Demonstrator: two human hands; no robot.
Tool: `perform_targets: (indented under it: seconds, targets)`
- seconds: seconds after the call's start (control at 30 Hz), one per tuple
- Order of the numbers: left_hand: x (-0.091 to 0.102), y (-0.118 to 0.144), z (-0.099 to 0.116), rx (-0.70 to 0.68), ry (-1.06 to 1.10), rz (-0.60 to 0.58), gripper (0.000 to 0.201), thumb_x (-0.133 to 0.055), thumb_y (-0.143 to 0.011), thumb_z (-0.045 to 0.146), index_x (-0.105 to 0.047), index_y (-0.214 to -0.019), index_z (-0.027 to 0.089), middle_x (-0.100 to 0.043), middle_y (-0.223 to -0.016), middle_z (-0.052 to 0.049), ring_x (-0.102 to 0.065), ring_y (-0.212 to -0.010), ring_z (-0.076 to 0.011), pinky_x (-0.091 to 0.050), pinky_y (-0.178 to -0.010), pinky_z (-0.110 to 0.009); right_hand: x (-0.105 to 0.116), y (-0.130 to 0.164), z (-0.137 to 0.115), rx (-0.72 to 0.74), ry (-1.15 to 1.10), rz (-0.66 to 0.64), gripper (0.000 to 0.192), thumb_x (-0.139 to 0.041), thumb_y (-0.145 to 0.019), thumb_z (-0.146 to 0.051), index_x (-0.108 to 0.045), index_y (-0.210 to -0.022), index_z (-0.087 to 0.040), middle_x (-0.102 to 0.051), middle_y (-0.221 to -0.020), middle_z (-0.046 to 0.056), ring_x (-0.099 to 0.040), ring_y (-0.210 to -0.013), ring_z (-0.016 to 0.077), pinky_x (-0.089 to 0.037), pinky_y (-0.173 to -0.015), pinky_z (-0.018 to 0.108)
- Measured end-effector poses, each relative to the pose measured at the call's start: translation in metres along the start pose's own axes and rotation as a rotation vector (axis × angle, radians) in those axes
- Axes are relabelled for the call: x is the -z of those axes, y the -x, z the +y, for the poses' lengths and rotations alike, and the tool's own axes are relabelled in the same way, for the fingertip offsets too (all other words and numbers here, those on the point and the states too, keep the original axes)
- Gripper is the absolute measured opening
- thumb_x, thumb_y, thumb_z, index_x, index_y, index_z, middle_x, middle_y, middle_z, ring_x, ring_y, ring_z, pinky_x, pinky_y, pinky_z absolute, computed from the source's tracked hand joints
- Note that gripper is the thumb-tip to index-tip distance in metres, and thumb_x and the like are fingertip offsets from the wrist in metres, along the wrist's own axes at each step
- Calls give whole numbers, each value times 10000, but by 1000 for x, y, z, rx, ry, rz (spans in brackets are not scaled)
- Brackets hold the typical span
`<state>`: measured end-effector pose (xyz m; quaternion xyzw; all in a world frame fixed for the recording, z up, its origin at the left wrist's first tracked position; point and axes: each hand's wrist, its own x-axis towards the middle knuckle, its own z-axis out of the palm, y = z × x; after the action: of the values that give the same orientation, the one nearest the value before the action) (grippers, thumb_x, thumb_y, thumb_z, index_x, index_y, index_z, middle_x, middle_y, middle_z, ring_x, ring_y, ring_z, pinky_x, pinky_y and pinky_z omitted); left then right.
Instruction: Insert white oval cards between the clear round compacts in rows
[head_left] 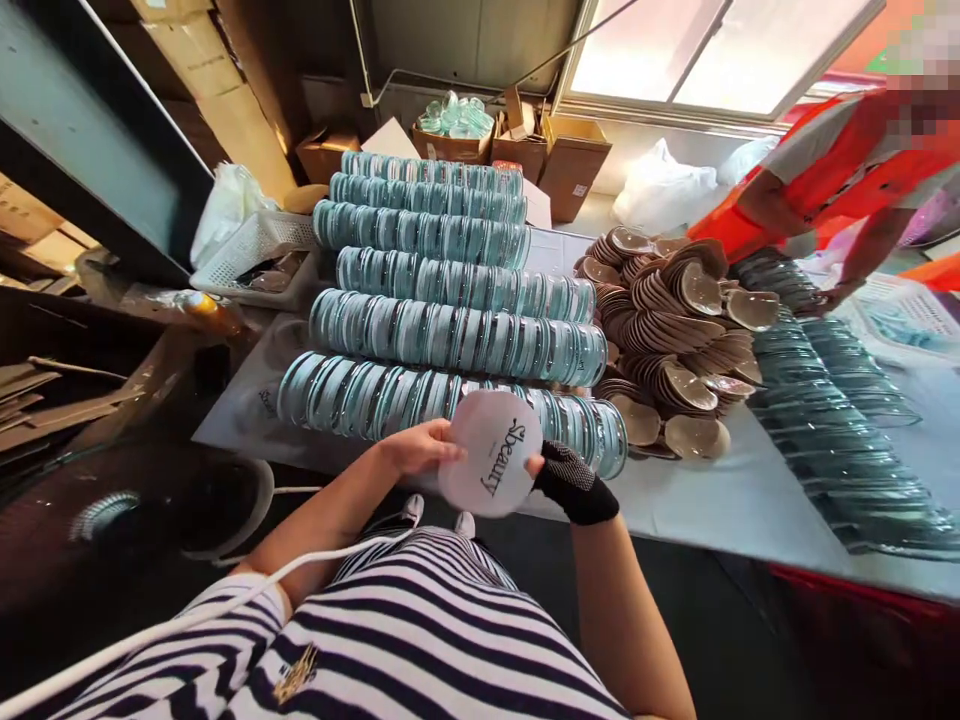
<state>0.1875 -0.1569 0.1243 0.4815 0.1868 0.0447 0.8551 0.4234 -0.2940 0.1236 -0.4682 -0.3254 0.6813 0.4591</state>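
Seen from above, a person in a black-and-white striped top [420,640] holds a round, pale pink disc [491,465] just above the near edge of a counter [720,500] covered in grey-white sheeting. The disc carries the word "Beauty" in dark script. The bare left hand [416,447] grips the disc's left rim with curled fingers, and the right hand [574,480], in a black dotted glove, pinches its right rim. A white cable [187,620] runs across the person's left arm. Directly behind the disc lie long rows of clear, blue-green glass discs [450,335] stacked on edge, row after row going back. To the right of these sits a heap of brownish shell-shaped pieces [675,330], some showing shiny faces. Further right, more clear glass pieces [832,440] lie in overlapping lines. A white plastic basket [251,250] rests at the far left. Cardboard boxes [570,160] stand at the back under a window. At the far right, another person in an orange vest [840,165] reaches one hand [832,295] down to the counter.
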Motion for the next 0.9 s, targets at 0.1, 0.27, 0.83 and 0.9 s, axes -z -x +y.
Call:
perform_targets:
  seconds: [0.1, 0.27, 0.83, 0.9]
  targets:
    - [3, -4, 3, 5, -125, -14, 387, -805, -698, 421, -753, -907, 100, -737, -904, -138, -682, -889, -276, -512, -838, -364, -8, -4, 1, -7, -43, 56, 531, -806, -696, -487, -675, -1067, -130, -719, -1003, 133, -692, -842, 228, -599, -670, 348]
    - [13, -13, 2, 14, 33, -139, 551, -843, -596, 506, -735, -967, 114, -726, -901, -137, -678, -865, -278, -522, -822, -397, -12, -9, 16, 44, -102, 76, 603, -816, -660, -533, -672, -1093, -139, -714, -1023, 148, -689, -903, 255, -588, -728, 374]
    - [13, -36, -10, -110, 38, 130, 477, -846, -617, 359, -730, -1007, 111, -736, -979, -140, -670, -874, -248, -510, -815, -346, -33, -16, 27, 164, -8, 721, 801, -586, -801, -598, -378, -1467, -205, -587, -1324, 145, -637, -1036, 249, -568, -778, 366]
    - [13, -40, -13, -158, -6, 220, 460, -828, -640, 384, -734, -994, 105, -738, -981, -138, -666, -900, -254, -503, -838, -350, -38, -14, 32, 197, 103, 781, 807, -548, -824, -593, -323, -1498, -210, -502, -1433, 136, -584, -1167, 257, -539, -911, 413]
